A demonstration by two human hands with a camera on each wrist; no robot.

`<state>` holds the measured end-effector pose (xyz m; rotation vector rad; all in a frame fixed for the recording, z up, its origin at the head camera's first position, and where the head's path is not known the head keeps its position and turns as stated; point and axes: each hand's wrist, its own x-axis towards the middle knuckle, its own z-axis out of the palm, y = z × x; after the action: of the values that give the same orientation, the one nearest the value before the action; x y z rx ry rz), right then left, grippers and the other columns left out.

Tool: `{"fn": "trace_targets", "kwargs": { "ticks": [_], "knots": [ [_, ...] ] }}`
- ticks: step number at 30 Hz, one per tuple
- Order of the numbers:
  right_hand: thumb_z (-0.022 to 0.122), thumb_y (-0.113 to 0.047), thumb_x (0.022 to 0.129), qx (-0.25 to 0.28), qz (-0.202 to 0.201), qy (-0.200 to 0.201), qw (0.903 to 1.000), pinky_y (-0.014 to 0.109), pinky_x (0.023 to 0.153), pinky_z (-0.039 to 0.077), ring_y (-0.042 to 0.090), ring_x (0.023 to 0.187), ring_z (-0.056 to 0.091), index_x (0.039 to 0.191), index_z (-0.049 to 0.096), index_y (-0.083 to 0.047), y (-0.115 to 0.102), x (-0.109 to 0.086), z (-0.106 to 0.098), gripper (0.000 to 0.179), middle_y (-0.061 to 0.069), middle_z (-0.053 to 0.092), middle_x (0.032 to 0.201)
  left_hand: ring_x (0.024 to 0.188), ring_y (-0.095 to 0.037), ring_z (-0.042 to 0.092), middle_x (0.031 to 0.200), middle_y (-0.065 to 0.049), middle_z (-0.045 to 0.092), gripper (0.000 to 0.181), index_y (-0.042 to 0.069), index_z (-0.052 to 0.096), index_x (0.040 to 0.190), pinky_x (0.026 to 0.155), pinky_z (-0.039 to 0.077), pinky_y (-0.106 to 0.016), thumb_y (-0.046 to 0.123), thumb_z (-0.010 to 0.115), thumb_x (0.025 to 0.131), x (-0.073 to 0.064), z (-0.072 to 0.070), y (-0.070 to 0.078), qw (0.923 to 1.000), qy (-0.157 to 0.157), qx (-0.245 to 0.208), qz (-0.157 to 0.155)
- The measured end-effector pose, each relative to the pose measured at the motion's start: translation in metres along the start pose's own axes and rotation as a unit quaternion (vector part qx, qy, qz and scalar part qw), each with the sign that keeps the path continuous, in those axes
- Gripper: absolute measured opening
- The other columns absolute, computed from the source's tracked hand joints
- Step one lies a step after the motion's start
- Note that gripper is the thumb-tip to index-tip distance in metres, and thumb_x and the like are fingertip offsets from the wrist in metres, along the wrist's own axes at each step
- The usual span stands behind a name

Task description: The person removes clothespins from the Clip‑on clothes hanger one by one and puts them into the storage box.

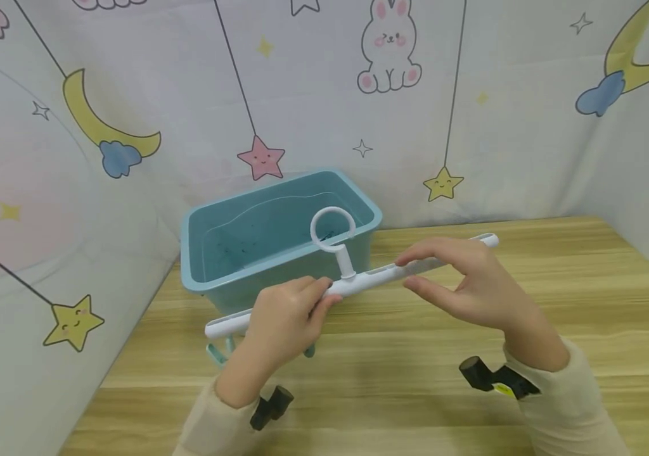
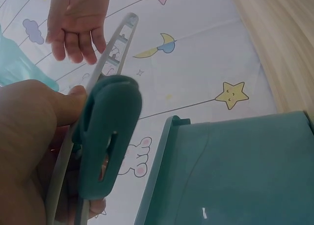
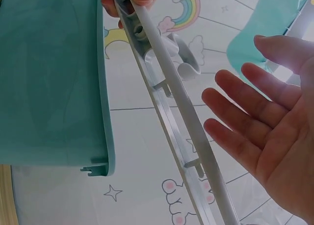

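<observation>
A white plastic clip hanger (image 1: 372, 277) is held aslant over the table, its round ring hook (image 1: 314, 235) standing up from the middle of the bar. My left hand (image 1: 284, 316) grips the bar just left of the hook, thumb on the near side. Teal clips (image 1: 216, 356) hang under the left part; one clip (image 2: 110, 137) shows large beside the left fingers in the left wrist view. My right hand (image 1: 473, 282) is at the bar's right part with fingers spread and relaxed. In the right wrist view its fingers (image 3: 240, 122) stand apart from the bar's hollow underside.
A teal plastic bin (image 1: 276, 269) stands on the wooden table (image 1: 416, 386) behind the hanger, with small dark marks or bits inside. A white cloth wall (image 1: 313, 107) printed with stars, moons and a rabbit encloses the back and sides.
</observation>
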<state>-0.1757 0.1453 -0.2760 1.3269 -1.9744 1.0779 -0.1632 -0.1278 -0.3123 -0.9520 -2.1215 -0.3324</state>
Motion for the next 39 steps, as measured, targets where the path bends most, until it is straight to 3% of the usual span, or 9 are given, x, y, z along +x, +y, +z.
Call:
{"fn": "trace_targets", "kwargs": {
  "ticks": [6, 13, 18, 22, 28, 34, 39],
  "knots": [
    [0.067, -0.031, 0.092, -0.035, -0.002, -0.018, 0.9992, 0.020, 0.079, 0.049, 0.014, 0.084, 0.065, 0.102, 0.068, -0.005, 0.005, 0.000, 0.004, 0.027, 0.002, 0.070, 0.094, 0.048, -0.008, 0.043, 0.061, 0.002, 0.054, 0.022, 0.004, 0.070, 0.089, 0.042, 0.034, -0.020, 0.025, 0.069, 0.089, 0.002, 0.002, 0.006, 0.9998, -0.018, 0.002, 0.009],
    [0.058, -0.039, 0.096, -0.071, -0.023, -0.028, 0.9968, 0.019, 0.075, 0.050, 0.013, 0.080, 0.064, 0.103, 0.067, -0.005, 0.006, 0.002, 0.013, 0.037, 0.000, 0.069, 0.093, 0.048, -0.008, 0.046, 0.062, 0.001, 0.056, 0.029, 0.003, 0.070, 0.088, 0.043, 0.037, -0.019, 0.030, 0.061, 0.096, 0.002, 0.002, 0.011, 0.9994, -0.028, -0.006, 0.018],
    [0.064, -0.037, 0.093, -0.092, 0.009, -0.063, 0.9937, 0.024, 0.071, 0.053, 0.009, 0.079, 0.064, 0.102, 0.067, -0.007, 0.006, 0.000, 0.018, 0.031, -0.002, 0.069, 0.094, 0.048, -0.008, 0.047, 0.062, 0.001, 0.056, 0.044, 0.003, 0.069, 0.086, 0.044, 0.038, -0.019, 0.036, 0.044, 0.103, 0.002, 0.005, 0.013, 0.9992, -0.025, -0.002, 0.030],
    [0.074, -0.026, 0.086, -0.110, 0.052, -0.103, 0.9872, 0.029, 0.072, 0.054, 0.008, 0.082, 0.065, 0.103, 0.068, -0.009, 0.005, 0.000, 0.021, 0.025, -0.003, 0.070, 0.096, 0.049, -0.008, 0.046, 0.062, 0.001, 0.056, 0.048, 0.004, 0.068, 0.085, 0.043, 0.037, -0.019, 0.038, 0.039, 0.103, 0.002, 0.007, 0.015, 0.9991, -0.027, 0.002, 0.033],
    [0.076, -0.029, 0.084, -0.115, 0.081, -0.143, 0.9796, 0.026, 0.071, 0.052, 0.004, 0.079, 0.062, 0.103, 0.069, -0.014, 0.005, 0.001, 0.026, 0.026, -0.009, 0.068, 0.092, 0.050, -0.009, 0.048, 0.063, 0.001, 0.056, 0.046, 0.005, 0.068, 0.085, 0.043, 0.037, -0.021, 0.038, 0.042, 0.103, 0.002, 0.008, 0.017, 0.9989, -0.031, 0.011, 0.033],
    [0.075, -0.033, 0.083, -0.126, 0.085, -0.170, 0.9736, 0.021, 0.062, 0.045, 0.001, 0.068, 0.051, 0.094, 0.069, -0.013, 0.006, 0.001, 0.030, 0.024, -0.012, 0.062, 0.082, 0.051, -0.010, 0.052, 0.064, 0.001, 0.058, 0.037, 0.005, 0.068, 0.086, 0.044, 0.040, -0.023, 0.035, 0.052, 0.100, 0.001, 0.010, 0.018, 0.9985, -0.039, 0.015, 0.035],
    [0.076, -0.033, 0.083, -0.119, 0.100, -0.186, 0.9701, 0.020, 0.057, 0.041, 0.002, 0.063, 0.046, 0.086, 0.067, -0.014, 0.006, 0.001, 0.031, 0.021, -0.013, 0.056, 0.074, 0.052, -0.010, 0.054, 0.065, 0.001, 0.059, 0.036, 0.005, 0.069, 0.087, 0.045, 0.041, -0.023, 0.035, 0.053, 0.099, 0.000, 0.011, 0.019, 0.9984, -0.041, 0.017, 0.035]
  ]
}}
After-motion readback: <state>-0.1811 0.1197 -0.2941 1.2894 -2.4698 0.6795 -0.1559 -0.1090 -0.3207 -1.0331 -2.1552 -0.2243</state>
